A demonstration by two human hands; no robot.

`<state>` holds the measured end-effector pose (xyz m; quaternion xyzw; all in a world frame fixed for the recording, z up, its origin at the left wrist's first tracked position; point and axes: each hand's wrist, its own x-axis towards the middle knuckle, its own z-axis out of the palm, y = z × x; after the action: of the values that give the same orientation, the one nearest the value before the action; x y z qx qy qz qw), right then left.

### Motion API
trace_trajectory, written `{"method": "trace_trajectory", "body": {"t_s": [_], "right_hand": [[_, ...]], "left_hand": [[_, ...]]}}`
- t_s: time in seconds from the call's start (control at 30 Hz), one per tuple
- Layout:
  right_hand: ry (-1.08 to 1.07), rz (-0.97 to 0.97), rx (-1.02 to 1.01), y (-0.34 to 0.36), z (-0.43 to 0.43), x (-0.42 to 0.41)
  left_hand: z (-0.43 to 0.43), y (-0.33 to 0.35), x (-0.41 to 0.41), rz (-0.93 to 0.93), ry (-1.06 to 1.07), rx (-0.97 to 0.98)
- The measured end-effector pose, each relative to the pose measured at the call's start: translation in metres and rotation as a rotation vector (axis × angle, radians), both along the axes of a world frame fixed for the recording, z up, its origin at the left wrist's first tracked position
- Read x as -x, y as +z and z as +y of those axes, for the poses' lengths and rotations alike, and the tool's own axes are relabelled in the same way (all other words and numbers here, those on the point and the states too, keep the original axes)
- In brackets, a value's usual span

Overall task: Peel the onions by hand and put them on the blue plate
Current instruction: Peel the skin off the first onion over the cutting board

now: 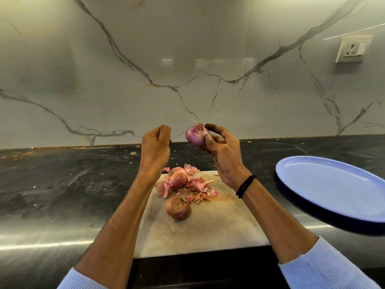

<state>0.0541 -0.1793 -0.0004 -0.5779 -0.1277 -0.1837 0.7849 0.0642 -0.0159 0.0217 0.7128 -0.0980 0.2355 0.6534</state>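
Note:
My right hand (220, 151) grips a mostly peeled purple onion (195, 135) held up above the counter, with a scrap of dry skin still at its top. My left hand (156, 144) hovers just left of it with fingers curled; whether it pinches a bit of skin is hidden. Two unpeeled onions lie on the pale cutting board (218, 230): one (177, 178) at the back among a heap of loose skins (198, 190), one (178, 208) nearer to me. The blue plate (333, 188) sits at the right with nothing on it.
The board lies on a dark stone counter (62, 184) that runs left and right. A marble backsplash rises behind, with a wall socket (353, 50) at the upper right. Small skin crumbs dot the counter's back edge.

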Motion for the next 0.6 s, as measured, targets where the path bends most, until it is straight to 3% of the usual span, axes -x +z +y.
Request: {"method": "trace_trajectory", "body": {"t_s": [0.13,0.6], "right_hand": [[-0.027,-0.014,0.052,-0.0002,0.0006,0.0014],[-0.035,-0.039,0.155,-0.0012,-0.0014,0.0013]], "left_hand": [[0.0008,-0.0022,0.0016,-0.05,0.011,-0.052],[-0.0032,-0.0023,0.0034,-0.126,-0.322,-0.151]]}}
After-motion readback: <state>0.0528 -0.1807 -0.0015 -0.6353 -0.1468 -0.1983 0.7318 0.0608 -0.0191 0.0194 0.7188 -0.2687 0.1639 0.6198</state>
